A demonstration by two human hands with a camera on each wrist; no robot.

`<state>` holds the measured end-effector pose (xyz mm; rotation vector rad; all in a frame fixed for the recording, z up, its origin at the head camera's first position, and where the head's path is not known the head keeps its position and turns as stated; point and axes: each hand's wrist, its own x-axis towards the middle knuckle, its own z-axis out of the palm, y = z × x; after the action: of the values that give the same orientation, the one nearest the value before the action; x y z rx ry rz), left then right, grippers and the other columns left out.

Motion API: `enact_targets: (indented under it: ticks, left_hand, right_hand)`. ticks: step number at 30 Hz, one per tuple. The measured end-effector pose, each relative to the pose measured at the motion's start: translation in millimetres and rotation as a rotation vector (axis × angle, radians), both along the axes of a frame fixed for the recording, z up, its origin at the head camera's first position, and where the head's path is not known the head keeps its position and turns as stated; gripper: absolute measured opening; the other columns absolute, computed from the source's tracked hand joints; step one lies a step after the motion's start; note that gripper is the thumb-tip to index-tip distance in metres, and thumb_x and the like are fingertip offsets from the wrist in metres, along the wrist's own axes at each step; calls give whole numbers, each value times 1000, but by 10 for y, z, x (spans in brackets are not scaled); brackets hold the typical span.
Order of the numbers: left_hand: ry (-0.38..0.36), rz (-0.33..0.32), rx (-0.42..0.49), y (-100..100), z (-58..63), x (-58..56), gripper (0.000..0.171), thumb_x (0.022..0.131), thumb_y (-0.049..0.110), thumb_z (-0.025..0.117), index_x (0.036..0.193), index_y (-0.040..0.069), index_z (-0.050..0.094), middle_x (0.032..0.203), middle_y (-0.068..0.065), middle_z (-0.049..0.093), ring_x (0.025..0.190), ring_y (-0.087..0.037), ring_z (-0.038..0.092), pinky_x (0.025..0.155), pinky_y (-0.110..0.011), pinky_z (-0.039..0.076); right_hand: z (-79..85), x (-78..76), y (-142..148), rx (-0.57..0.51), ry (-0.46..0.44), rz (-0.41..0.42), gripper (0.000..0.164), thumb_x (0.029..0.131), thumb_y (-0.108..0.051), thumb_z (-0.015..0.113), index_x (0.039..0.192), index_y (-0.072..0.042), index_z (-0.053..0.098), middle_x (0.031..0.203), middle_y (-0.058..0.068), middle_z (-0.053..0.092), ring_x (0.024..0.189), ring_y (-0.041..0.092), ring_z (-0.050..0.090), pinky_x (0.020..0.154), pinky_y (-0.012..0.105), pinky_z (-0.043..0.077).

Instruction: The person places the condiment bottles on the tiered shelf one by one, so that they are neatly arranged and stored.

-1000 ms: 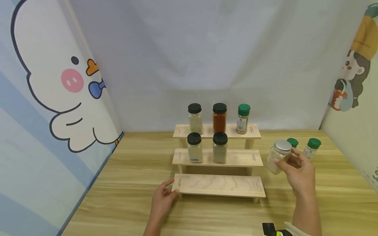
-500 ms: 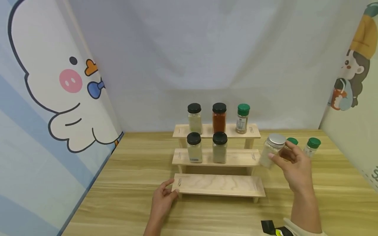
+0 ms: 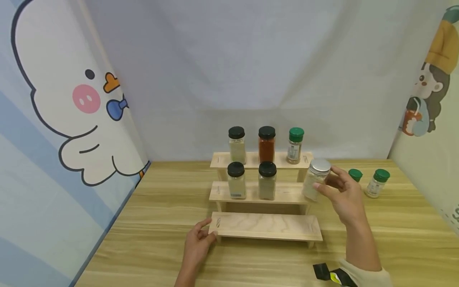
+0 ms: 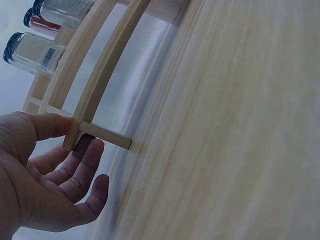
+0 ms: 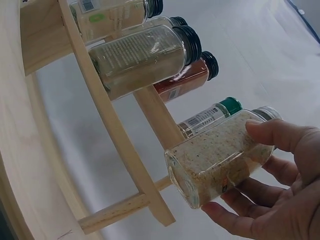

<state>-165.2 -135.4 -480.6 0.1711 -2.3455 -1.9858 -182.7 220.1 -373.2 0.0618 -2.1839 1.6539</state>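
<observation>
The right hand [image 3: 344, 201], fingers grasping a silver-lidded jar [image 3: 314, 181], partly hides a green-capped bottle [image 3: 355, 174]; left hand [image 3: 197, 242] fingers pinch the rack [image 3: 265, 226], near left.

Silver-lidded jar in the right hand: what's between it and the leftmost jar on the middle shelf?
In the head view, a second black-lidded jar stands between them; bare middle shelf shows from there to the silver-lidded jar.

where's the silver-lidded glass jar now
In the head view, the silver-lidded clear glass jar is in the right hand, by the right end of the middle pale wooden shelf.
</observation>
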Motion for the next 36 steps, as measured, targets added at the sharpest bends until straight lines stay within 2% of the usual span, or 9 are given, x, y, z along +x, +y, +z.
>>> enact_targets:
  ticks: [8, 13, 21, 27, 36]
  left_hand:
    - [0, 6, 0, -3, 30, 21, 46, 79, -2, 66, 124, -6, 53, 75, -14, 64, 64, -20, 59, 56, -24, 42]
    - [1, 4, 12, -21, -7, 1, 47, 79, -3, 66, 124, -8, 52, 75, -15, 64, 63, -20, 60, 56, -24, 42]
    - [-1, -5, 27, -19, -1, 8, 48, 80, -2, 65, 125, -8, 51, 75, -16, 64, 64, -21, 60, 56, -23, 42]
    - [11, -9, -16, -15, 26, 16, 46, 81, 0, 65, 126, -5, 52, 75, -15, 64, 65, -25, 60, 56, -24, 41]
    - [15, -15, -29, -24, 15, 19, 46, 81, 0, 66, 125, -5, 53, 75, -13, 65, 66, -27, 61, 57, -25, 42]
  right_hand:
    - [-40, -116, -57, -95, 80, 113, 54, 82, 1, 69, 132, -4, 49, 100, -9, 61, 94, 11, 56, 73, 19, 47]
    - [-74, -186, -94, -84, 124, 181, 53, 82, 5, 67, 131, -3, 49, 102, -5, 61, 95, 13, 56, 72, 21, 48]
    - [-94, -241, -107, -27, 84, 221, 57, 85, 0, 65, 137, 0, 41, 104, -1, 59, 97, 12, 54, 73, 21, 47]
    - [-122, -290, -86, 1, 125, 289, 55, 85, 4, 64, 135, 1, 43, 106, -6, 60, 99, 11, 54, 73, 21, 47]
    - [-172, -323, -45, -42, 130, 413, 55, 87, 6, 59, 138, 1, 40, 111, -3, 58, 102, 13, 54, 75, 22, 47]
